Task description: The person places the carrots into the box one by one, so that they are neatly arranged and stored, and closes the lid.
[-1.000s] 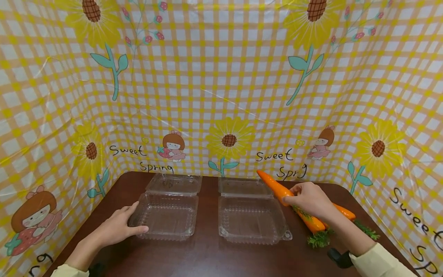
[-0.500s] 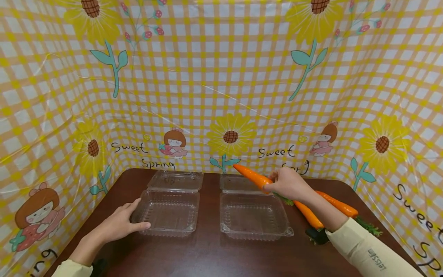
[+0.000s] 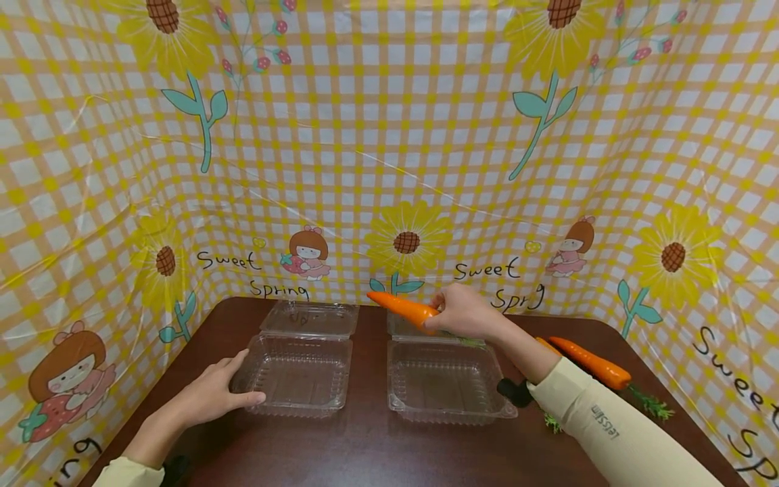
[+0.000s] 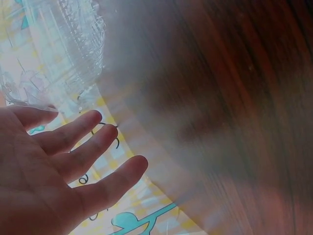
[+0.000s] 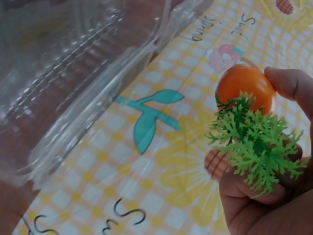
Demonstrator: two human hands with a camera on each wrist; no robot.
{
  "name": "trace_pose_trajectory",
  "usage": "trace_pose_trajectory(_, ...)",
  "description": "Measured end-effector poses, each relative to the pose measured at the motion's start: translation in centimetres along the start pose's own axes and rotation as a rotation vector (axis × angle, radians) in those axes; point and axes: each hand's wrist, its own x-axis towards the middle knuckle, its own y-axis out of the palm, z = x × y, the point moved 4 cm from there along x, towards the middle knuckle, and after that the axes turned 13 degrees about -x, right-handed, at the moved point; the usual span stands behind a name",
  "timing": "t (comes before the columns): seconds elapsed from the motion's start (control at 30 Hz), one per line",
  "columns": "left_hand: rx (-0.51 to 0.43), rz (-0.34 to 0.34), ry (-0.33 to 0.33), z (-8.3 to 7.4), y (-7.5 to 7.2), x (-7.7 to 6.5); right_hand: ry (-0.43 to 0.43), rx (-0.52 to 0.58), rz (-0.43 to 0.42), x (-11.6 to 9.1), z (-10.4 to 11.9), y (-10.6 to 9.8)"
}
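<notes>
An orange carrot with a green leafy top (image 3: 402, 310) is pinched in my right hand (image 3: 467, 312), held in the air above the lid of the right clear plastic box (image 3: 450, 412). Its tip points left; the green fronds (image 5: 259, 142) show in the right wrist view below the thumb and fingers. At the left clear plastic box (image 3: 298, 409), my left hand (image 3: 209, 392) rests against the near left rim, fingers nearly straight and spread. In the left wrist view the fingers (image 4: 83, 134) hold nothing, and one fingertip meets the box edge.
More carrots lie at the right of the table, one (image 3: 593, 363) in plain sight and another partly hidden under the right sleeve (image 3: 608, 419). Both boxes have lids (image 3: 310, 319) folded open toward the back. A checkered cloth (image 3: 389, 135) walls the brown table (image 3: 341, 453).
My right hand has carried the carrot leftward from the right side of the right box to over its lid. My left hand has stayed in place at the left box.
</notes>
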Motion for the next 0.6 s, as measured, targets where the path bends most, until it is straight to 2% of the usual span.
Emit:
trace_pose_trajectory(0.27,-0.003,0.002,-0.002,-0.1,0.0,-0.1,-0.106,0.043,0.02,1.9,3.0,0.9)
trace_pose_trajectory(0.47,-0.004,0.005,-0.014,-0.2,0.0,0.0,-0.122,0.053,0.056,3.0,5.0,1.9)
trace_pose_trajectory(0.6,-0.001,0.002,-0.019,-0.3,0.1,0.1,-0.162,0.047,0.073,3.7,6.2,2.8)
